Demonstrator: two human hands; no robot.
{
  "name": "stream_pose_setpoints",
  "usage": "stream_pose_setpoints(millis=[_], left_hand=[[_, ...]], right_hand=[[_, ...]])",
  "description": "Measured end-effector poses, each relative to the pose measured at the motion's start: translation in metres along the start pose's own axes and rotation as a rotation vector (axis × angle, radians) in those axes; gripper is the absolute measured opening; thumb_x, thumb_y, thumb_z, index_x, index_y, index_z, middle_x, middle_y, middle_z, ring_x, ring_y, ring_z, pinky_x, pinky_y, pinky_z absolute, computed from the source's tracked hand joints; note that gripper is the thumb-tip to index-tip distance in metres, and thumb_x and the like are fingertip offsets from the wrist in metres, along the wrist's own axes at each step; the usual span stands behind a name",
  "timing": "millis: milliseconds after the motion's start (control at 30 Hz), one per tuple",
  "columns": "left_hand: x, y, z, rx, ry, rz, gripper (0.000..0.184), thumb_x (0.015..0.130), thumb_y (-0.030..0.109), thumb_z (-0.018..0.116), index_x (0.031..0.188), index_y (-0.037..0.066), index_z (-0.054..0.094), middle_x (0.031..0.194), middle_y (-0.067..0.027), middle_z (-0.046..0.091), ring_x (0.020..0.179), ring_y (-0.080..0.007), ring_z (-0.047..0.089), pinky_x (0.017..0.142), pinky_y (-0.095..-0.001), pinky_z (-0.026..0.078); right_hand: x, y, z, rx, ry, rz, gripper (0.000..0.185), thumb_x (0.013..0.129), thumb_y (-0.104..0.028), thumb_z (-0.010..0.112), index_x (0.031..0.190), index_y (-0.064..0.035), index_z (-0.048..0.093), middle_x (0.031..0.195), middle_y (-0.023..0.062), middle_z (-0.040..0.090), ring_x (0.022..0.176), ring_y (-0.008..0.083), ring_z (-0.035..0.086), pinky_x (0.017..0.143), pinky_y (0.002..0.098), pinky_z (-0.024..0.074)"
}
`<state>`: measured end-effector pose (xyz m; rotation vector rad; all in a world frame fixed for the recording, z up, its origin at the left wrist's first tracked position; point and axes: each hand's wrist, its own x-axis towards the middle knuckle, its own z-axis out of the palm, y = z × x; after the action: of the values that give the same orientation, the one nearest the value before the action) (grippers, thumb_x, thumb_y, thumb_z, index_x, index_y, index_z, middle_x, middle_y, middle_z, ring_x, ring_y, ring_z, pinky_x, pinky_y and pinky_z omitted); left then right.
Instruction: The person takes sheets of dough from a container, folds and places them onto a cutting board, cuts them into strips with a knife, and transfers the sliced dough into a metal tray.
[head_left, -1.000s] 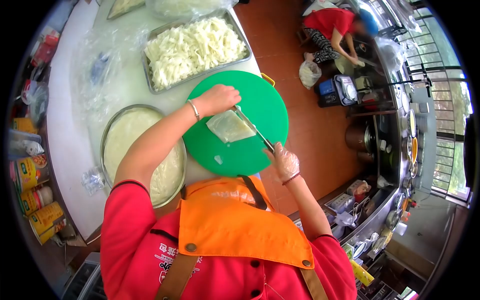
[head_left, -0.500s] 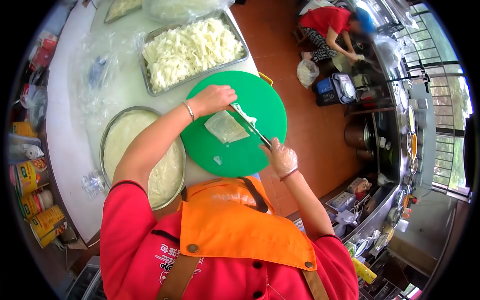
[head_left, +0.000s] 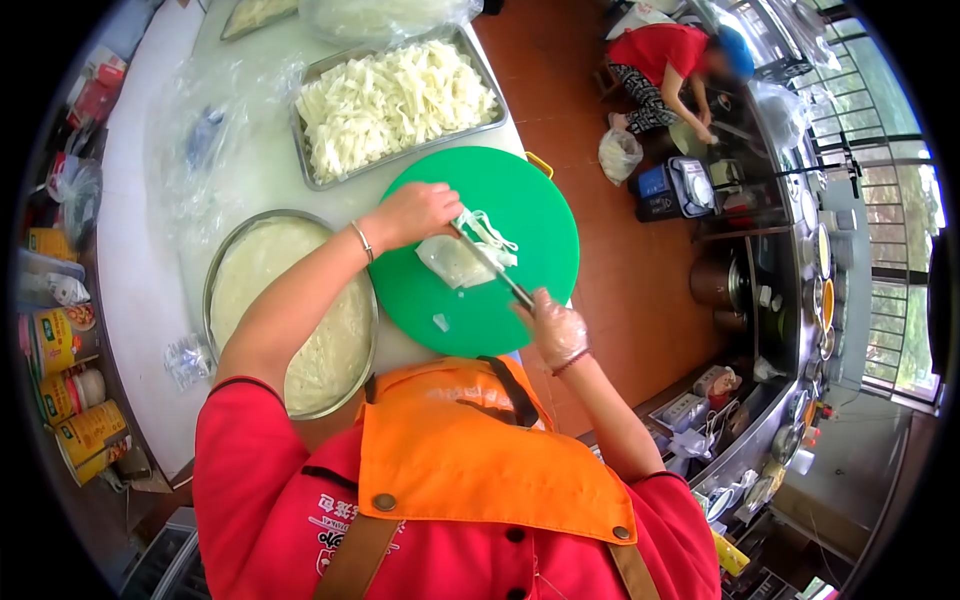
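Observation:
My right hand [head_left: 556, 328], in a clear plastic glove, is closed round the handle of a long knife [head_left: 490, 262]. The blade lies slantwise across a folded whitish sheet [head_left: 446, 262] of what looks like rice noodle, on a round green cutting board [head_left: 520, 300]. Cut strips [head_left: 488, 232] lie on the far side of the blade. My left hand [head_left: 422, 212] has its fingers bent and drawn together by the knife tip and the sheet's far edge; what they grip is hidden. A small scrap [head_left: 441, 322] sits nearer me on the board.
A metal tray [head_left: 322, 182] heaped with white strips [head_left: 400, 105] stands beyond the board. Left of the board is a round pan [head_left: 212, 300] of pale sheets. Plastic film [head_left: 205, 140] lies on the worktop. Across the floor, a person in red [head_left: 660, 55] bends at a counter.
The knife has shifted left onto the sheet, which now shows less on its near side. More loose strips lie past the blade. My left hand has moved slightly left and down.

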<state>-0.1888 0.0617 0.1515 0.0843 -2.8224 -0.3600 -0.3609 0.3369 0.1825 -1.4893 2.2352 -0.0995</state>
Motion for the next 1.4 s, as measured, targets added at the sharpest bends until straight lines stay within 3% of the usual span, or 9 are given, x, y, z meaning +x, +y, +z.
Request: stream_pose_setpoints(millis=[100, 367, 467, 800, 900, 1067, 1167, 1267, 1400], left_hand=[[-0.008, -0.013, 0.026, 0.017, -0.017, -0.005, 0.035, 0.078, 0.038, 0.072, 0.082, 0.009, 0.053, 0.084, -0.0054, 0.057, 0.086, -0.0253, 0.059, 0.072, -0.0375, 0.051], [-0.025, 0.004, 0.001, 0.015, -0.011, -0.040, 0.039, 0.078, 0.042, 0.072, 0.085, 0.009, 0.053, 0.083, -0.0062, 0.056, 0.085, -0.0260, 0.058, 0.073, -0.0389, 0.050], [-0.028, 0.002, 0.015, -0.023, -0.009, -0.038, 0.040, 0.079, 0.042, 0.072, 0.085, 0.008, 0.053, 0.083, -0.0067, 0.055, 0.086, -0.0258, 0.058, 0.074, -0.0382, 0.050], [-0.038, 0.008, -0.005, 0.008, 0.017, -0.032, 0.039, 0.079, 0.042, 0.072, 0.084, 0.008, 0.053, 0.083, -0.0071, 0.055, 0.084, -0.0262, 0.058, 0.073, -0.0377, 0.050], [-0.041, -0.005, 0.013, 0.019, 0.025, -0.026, 0.040, 0.079, 0.042, 0.072, 0.084, 0.008, 0.053, 0.083, -0.0070, 0.055, 0.084, -0.0262, 0.058, 0.072, -0.0375, 0.050], [-0.041, 0.009, -0.015, 0.011, 0.042, -0.052, 0.041, 0.079, 0.045, 0.072, 0.086, 0.008, 0.054, 0.083, -0.0067, 0.055, 0.084, -0.0260, 0.058, 0.073, -0.0373, 0.050], [-0.057, 0.012, -0.001, 0.039, -0.019, -0.041, 0.042, 0.077, 0.043, 0.073, 0.088, 0.007, 0.055, 0.083, -0.0066, 0.056, 0.085, -0.0265, 0.058, 0.074, -0.0380, 0.050], [-0.062, 0.007, 0.013, 0.010, -0.028, -0.104, 0.037, 0.080, 0.037, 0.074, 0.091, 0.006, 0.057, 0.089, -0.0069, 0.058, 0.091, -0.0257, 0.058, 0.077, -0.0378, 0.050], [-0.045, 0.025, -0.021, 0.055, 0.292, -0.263, 0.034, 0.087, 0.023, 0.072, 0.109, 0.003, 0.056, 0.106, -0.0121, 0.057, 0.098, -0.0287, 0.058, 0.084, -0.0386, 0.050]], right_hand=[[0.012, 0.002, 0.039, -0.010, 0.179, -0.103, 0.041, 0.096, -0.047, 0.059, 0.098, -0.0061, 0.052, 0.073, 0.0199, 0.067, 0.063, 0.0402, 0.067, 0.055, 0.0525, 0.0537], [-0.005, -0.013, -0.006, 0.010, 0.026, -0.063, 0.040, 0.096, -0.045, 0.059, 0.097, -0.0055, 0.052, 0.069, 0.0204, 0.066, 0.058, 0.0386, 0.065, 0.050, 0.0509, 0.0513], [0.006, 0.007, 0.058, -0.050, 0.162, -0.165, 0.040, 0.096, -0.044, 0.060, 0.096, -0.0051, 0.052, 0.068, 0.0203, 0.066, 0.058, 0.0383, 0.065, 0.049, 0.0501, 0.0512], [0.001, -0.019, 0.021, -0.037, -0.098, -0.038, 0.045, 0.098, -0.050, 0.053, 0.099, -0.0054, 0.051, 0.072, 0.0191, 0.068, 0.062, 0.0377, 0.067, 0.053, 0.0486, 0.0535], [0.014, -0.002, 0.052, -0.019, 0.075, -0.136, 0.044, 0.099, -0.050, 0.053, 0.100, -0.0057, 0.050, 0.071, 0.0183, 0.067, 0.060, 0.0370, 0.067, 0.051, 0.0478, 0.0530], [0.000, -0.021, -0.005, -0.013, 0.047, -0.157, 0.042, 0.097, -0.046, 0.058, 0.099, -0.0052, 0.050, 0.070, 0.0184, 0.067, 0.057, 0.0371, 0.065, 0.050, 0.0482, 0.0523], [0.001, -0.017, 0.023, -0.040, -0.103, -0.085, 0.043, 0.097, -0.047, 0.058, 0.098, -0.0046, 0.050, 0.071, 0.0193, 0.066, 0.060, 0.0381, 0.066, 0.053, 0.0484, 0.0533], [0.016, -0.006, 0.044, -0.053, 0.056, -0.153, 0.044, 0.096, -0.049, 0.058, 0.103, -0.0059, 0.051, 0.075, 0.0215, 0.067, 0.066, 0.0399, 0.067, 0.062, 0.0497, 0.0548], [0.010, -0.019, 0.004, 0.141, -0.041, 0.037, 0.046, 0.094, -0.050, 0.061, 0.100, -0.0051, 0.060, 0.079, 0.0216, 0.069, 0.068, 0.0395, 0.067, 0.063, 0.0500, 0.0533]])
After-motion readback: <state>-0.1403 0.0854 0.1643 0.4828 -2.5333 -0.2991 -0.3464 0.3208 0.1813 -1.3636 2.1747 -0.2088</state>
